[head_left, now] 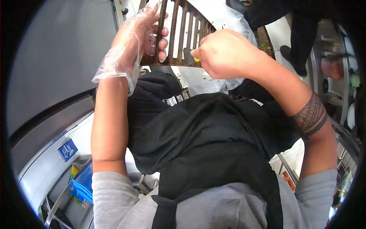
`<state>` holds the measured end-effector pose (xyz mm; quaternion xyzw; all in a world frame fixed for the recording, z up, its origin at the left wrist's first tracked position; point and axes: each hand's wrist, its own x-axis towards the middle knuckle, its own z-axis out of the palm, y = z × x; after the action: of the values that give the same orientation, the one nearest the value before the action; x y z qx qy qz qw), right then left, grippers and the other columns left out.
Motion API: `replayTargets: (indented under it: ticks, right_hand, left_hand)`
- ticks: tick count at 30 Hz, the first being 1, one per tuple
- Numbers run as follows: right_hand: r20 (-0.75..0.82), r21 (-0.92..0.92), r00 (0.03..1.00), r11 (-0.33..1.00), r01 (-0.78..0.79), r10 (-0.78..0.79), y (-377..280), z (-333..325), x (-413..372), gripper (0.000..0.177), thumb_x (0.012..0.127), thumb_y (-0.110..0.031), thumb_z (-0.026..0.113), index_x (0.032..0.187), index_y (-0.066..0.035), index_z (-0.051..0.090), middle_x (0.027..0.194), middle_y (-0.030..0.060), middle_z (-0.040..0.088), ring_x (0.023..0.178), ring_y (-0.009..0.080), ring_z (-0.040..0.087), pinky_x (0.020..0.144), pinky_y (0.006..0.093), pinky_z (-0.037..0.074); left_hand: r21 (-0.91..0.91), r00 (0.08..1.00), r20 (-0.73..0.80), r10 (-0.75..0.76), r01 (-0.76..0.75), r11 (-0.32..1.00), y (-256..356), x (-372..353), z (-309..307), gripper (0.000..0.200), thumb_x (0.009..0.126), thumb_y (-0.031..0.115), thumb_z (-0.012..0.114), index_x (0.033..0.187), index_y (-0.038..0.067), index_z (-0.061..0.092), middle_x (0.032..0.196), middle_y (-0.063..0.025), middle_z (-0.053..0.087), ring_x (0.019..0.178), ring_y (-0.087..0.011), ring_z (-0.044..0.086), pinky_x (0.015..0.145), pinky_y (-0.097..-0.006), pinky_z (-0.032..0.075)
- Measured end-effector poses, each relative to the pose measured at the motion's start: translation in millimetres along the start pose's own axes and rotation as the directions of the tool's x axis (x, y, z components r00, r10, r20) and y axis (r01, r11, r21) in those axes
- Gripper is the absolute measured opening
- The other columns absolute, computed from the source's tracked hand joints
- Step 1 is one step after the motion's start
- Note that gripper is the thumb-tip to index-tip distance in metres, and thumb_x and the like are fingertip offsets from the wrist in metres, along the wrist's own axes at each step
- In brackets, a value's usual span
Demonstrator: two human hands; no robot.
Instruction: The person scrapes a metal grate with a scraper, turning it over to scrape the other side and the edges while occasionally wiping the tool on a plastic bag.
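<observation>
Gripping the grate [173,61] at its left corner, your gloved left hand [131,42] wraps the frame; your right hand [225,53] (fisted on a yellow-handled tool [188,55]) touches its near edge, bars running away from you.

The grate [173,61] runs off the top edge; the right hand [225,53] hides most of its tool [188,54].

The grate [183,34] is rough metal, brown with rust. A thin, clear, crinkled plastic glove [114,68] covers the left hand [133,38]. The tool [189,54] in the bare right hand [225,53] looks dark and matt. The far sheet [232,21] is glossy clear plastic. The apron [206,137] is matt black cloth, and the sleeves [110,198] are grey cloth. The left panel [53,65] is smooth dull metal.
</observation>
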<state>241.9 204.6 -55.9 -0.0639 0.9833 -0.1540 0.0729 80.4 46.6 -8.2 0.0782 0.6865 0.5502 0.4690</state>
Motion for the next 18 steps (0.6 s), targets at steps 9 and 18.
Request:
replayTargets:
  ticks: [9,18]
  right_hand:
    - [-0.315,0.313,0.947,0.949,0.048,0.056,20,75,-24,0.024,0.085,-0.016,0.067,0.103,-0.010,0.080,0.080,0.0107,0.071,0.075,0.0344,0.073,0.068,0.0486,0.059]
    - [-0.574,0.414,0.811,0.894,0.170,0.111,26,181,-21,0.034,0.090,-0.011,0.071,0.124,-0.014,0.076,0.082,0.0047,0.064,0.065,0.0261,0.066,0.056,0.0384,0.053]
  left_hand:
    - [-0.038,0.996,0.063,-0.058,0.061,0.997,-12,25,-26,0.075,0.103,0.061,0.059,0.144,-0.002,0.054,0.091,-0.0056,0.056,0.068,-0.0156,0.055,0.054,-0.0314,0.047]
    - [-0.068,0.988,0.143,-0.052,0.062,0.996,-21,31,-28,0.077,0.105,0.062,0.056,0.148,-0.002,0.053,0.093,-0.0058,0.058,0.068,-0.0149,0.055,0.054,-0.0293,0.049]
